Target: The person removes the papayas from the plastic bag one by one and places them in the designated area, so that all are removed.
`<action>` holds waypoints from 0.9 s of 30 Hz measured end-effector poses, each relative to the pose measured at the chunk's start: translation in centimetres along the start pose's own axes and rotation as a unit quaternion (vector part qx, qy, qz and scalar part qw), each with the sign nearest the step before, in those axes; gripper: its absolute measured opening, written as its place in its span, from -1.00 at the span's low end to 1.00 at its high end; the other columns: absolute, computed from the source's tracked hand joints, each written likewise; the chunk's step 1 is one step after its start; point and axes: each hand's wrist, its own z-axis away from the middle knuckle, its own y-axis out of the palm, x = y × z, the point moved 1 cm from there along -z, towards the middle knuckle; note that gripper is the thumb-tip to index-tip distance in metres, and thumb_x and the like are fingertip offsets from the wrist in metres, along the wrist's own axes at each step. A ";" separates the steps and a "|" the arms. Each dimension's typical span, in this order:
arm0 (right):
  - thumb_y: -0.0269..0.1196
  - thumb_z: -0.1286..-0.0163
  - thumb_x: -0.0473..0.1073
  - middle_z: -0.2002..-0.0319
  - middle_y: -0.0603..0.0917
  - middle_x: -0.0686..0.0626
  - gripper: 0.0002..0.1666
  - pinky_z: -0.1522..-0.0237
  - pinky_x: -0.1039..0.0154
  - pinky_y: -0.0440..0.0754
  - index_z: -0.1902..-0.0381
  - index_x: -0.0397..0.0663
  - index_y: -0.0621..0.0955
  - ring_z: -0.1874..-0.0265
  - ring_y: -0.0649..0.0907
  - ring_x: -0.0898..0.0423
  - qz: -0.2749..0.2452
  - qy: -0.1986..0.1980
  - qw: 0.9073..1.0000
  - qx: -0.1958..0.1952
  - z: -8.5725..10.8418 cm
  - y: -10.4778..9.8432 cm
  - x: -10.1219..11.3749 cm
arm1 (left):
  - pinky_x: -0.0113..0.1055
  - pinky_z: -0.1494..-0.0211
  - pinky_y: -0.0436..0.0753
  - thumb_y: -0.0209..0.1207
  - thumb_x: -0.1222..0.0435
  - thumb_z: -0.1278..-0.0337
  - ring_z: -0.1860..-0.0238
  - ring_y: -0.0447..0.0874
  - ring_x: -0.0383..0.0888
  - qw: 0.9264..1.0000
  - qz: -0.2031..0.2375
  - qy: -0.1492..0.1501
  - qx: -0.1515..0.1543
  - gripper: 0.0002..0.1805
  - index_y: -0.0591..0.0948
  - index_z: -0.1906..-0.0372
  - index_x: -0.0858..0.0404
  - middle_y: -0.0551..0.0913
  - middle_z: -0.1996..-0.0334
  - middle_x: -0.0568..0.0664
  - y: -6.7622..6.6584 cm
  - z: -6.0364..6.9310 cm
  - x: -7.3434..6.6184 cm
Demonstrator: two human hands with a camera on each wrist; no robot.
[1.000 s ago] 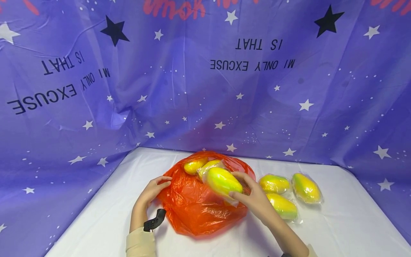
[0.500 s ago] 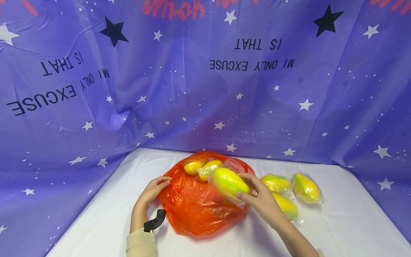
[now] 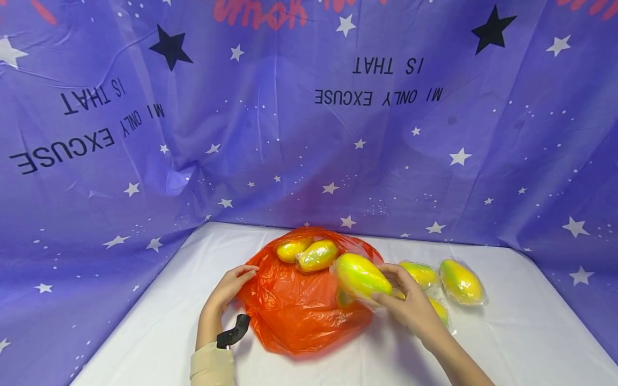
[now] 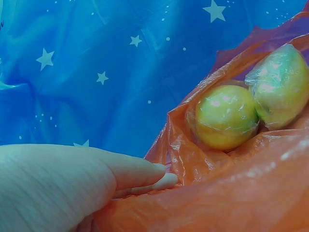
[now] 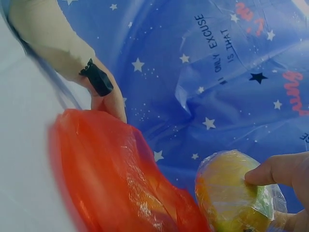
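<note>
A red plastic bag [image 3: 294, 316] lies on the white table with its mouth spread. My left hand [image 3: 229, 289] pinches the bag's left edge between thumb and fingers; the left wrist view shows this pinch [image 4: 145, 176] up close. Over the bag's right side, my right hand [image 3: 410, 303] grips a yellow-green mango [image 3: 359, 276] in clear wrap, thumb on its near side. Two more wrapped mangoes, one [image 3: 293, 250] at the left and another [image 3: 317, 256] beside it, sit inside the bag's mouth. A yellowish shape shows faintly through the red plastic under the held mango.
Right of the bag, three wrapped mangoes lie on the white table [image 3: 521, 332]: one [image 3: 461, 282] in full view, a second [image 3: 421, 274] and a third [image 3: 440, 311] partly behind my right hand. A purple star-printed cloth [image 3: 289, 134] hangs behind and at the sides.
My right hand has moved right with the mango, away from the two in the bag's mouth and toward the bag's right edge. The left hand has stayed in place.
</note>
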 end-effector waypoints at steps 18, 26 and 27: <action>0.34 -0.27 -0.15 -0.26 0.45 -0.15 -0.38 -0.29 -0.16 0.18 -0.24 -0.15 0.39 -0.17 0.43 0.24 -0.026 0.023 0.999 -0.020 1.5 -2.7 -1.7 | -0.25 -0.02 0.48 0.07 0.27 -0.36 -0.04 0.51 0.03 1.000 -0.002 0.007 -0.001 -0.67 0.58 -0.08 0.38 0.55 -0.10 0.21 0.0 0.1 -0.1; 0.30 -0.32 -0.10 -0.28 0.43 -0.19 -0.36 -0.19 0.05 0.34 -0.28 -0.11 0.36 -0.26 0.36 -0.09 0.026 0.050 0.998 -0.038 2.2 -3.9 -2.6 | -0.24 -0.03 0.48 0.06 0.27 -0.37 -0.04 0.51 0.03 1.000 -0.002 0.007 -0.002 -0.67 0.58 -0.08 0.39 0.55 -0.10 0.21 0.1 0.0 0.0; 0.29 -0.33 -0.11 -0.27 0.43 -0.19 -0.37 -0.18 0.06 0.34 -0.29 -0.11 0.35 -0.26 0.36 -0.09 0.031 0.050 0.997 -0.041 2.3 -4.0 -2.7 | -0.24 -0.03 0.49 0.06 0.27 -0.36 -0.05 0.52 0.03 1.000 -0.001 0.007 -0.003 -0.67 0.58 -0.08 0.39 0.55 -0.10 0.21 0.1 0.0 0.0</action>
